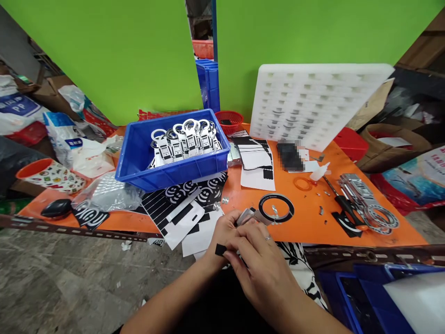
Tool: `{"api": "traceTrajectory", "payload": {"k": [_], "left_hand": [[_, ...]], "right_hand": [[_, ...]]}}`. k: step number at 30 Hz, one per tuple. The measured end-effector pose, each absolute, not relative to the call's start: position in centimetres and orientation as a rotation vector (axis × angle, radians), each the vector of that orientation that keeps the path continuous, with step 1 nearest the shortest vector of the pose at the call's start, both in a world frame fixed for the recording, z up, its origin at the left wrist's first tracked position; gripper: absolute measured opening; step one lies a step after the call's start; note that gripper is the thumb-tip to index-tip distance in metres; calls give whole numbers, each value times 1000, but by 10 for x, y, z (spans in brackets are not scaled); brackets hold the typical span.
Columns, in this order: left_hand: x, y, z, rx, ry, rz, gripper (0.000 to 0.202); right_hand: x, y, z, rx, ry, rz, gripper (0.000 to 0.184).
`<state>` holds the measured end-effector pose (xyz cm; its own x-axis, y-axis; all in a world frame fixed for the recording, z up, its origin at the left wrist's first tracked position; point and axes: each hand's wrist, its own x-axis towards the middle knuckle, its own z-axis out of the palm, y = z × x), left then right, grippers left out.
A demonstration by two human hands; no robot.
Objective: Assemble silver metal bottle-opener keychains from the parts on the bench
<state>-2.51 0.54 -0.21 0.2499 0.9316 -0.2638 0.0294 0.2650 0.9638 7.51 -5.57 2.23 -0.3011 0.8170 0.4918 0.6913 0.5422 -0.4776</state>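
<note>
My left hand (222, 233) is closed around the silver stem of a ring-shaped car mount. The mount's black ring (291, 214), with small white lettering, points right over the front of the table. Crossing over my left hand, my right hand (262, 253) wears a finger ring and has its fingers bent. Its thumb and forefinger pinch at a small black sticker (220, 249) by my left wrist. The right fingers hide part of the stem. Small metal pieces (216, 206) lie near my left hand.
A blue bin (174, 174) of ring mounts stands back left. Black-and-white sticker sheets (193, 218) overhang the front edge. A white foam tray (313, 93) leans behind. To the right are a screwdriver (344, 204), stacked metal rings (380, 218) and a small white bottle (319, 172).
</note>
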Motion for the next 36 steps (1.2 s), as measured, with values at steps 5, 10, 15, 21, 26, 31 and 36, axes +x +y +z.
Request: {"api": "traceTrajectory", "payload": {"k": [5, 10, 15, 21, 26, 31, 36], "left_hand": [[-24, 4, -4, 1050, 1104, 828, 36], [-24, 4, -7, 1000, 1087, 828, 46], [-23, 5, -8, 996, 1095, 842, 48], [-24, 3, -16, 934, 1030, 832, 47], [-23, 2, -19, 923, 1036, 813, 46], [-25, 5, -13, 947, 1072, 789, 49], [-33, 9, -11, 839, 924, 830, 46]], "right_hand": [[71, -55, 20, -1205, -2034, 231, 10], [69, -55, 16, -1193, -1949, 259, 9], [68, -55, 15, -1188, -1908, 277, 10], [67, -54, 16, -1147, -1949, 168, 12], [67, -53, 14, -1106, -2016, 70, 11], [69, -54, 20, -1034, -2033, 165, 13], [78, -56, 28, -914, -1933, 513, 15]]}}
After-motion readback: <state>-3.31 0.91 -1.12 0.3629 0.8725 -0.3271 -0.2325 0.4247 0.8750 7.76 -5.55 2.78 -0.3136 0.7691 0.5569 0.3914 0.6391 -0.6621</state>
